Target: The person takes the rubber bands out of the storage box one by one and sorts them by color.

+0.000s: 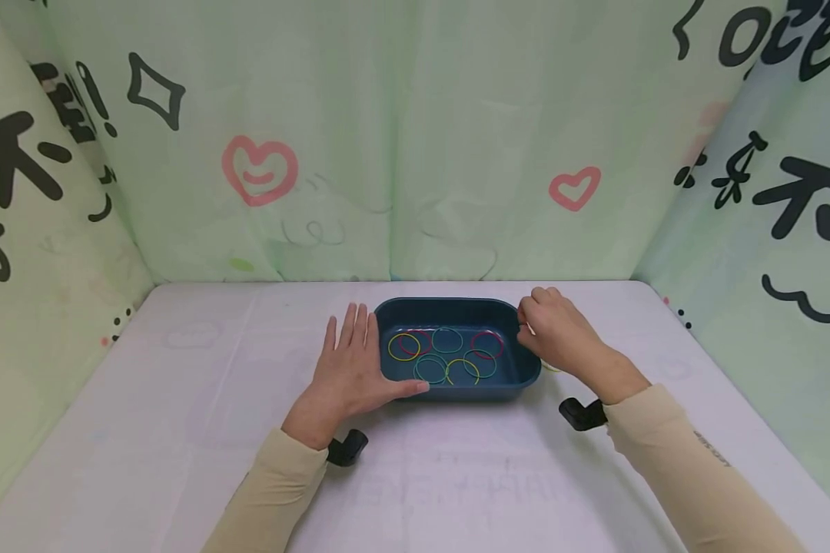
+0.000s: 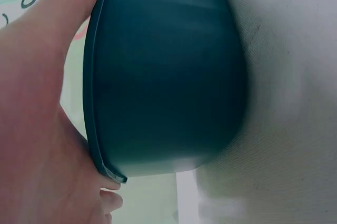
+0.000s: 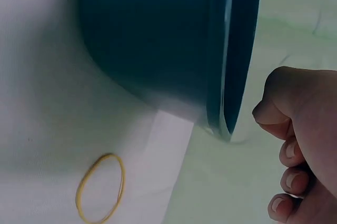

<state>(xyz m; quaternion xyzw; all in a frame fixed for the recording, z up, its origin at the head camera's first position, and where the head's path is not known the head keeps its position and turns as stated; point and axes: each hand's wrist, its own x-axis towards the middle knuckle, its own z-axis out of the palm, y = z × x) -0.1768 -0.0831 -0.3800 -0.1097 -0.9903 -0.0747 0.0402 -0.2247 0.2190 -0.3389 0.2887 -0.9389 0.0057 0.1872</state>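
A dark blue tub (image 1: 456, 393) with a rolled rim holds several thin rubber bands, among them a yellow one (image 1: 390, 350), a red one (image 1: 501, 342) and a green one (image 1: 462, 339). Against the tub's left end lies my left hand (image 1: 351, 365), fingers straight and spread, thumb along the front rim. My right hand (image 1: 556, 326) is at the right end near the rim with its fingers curled in; the right wrist view shows nothing between thumb and fingers. Outside the tub, a yellow rubber band (image 3: 78, 197) lies on the table, mostly covered by the right hand in the head view.
A white cloth covers the table (image 1: 449, 476). Green-tinted curtains (image 1: 415, 138) with drawn hearts and black lettering stand behind and along both sides. A black wrist mount (image 1: 581, 415) sits on the right wrist, another mount (image 1: 348, 448) on the left.
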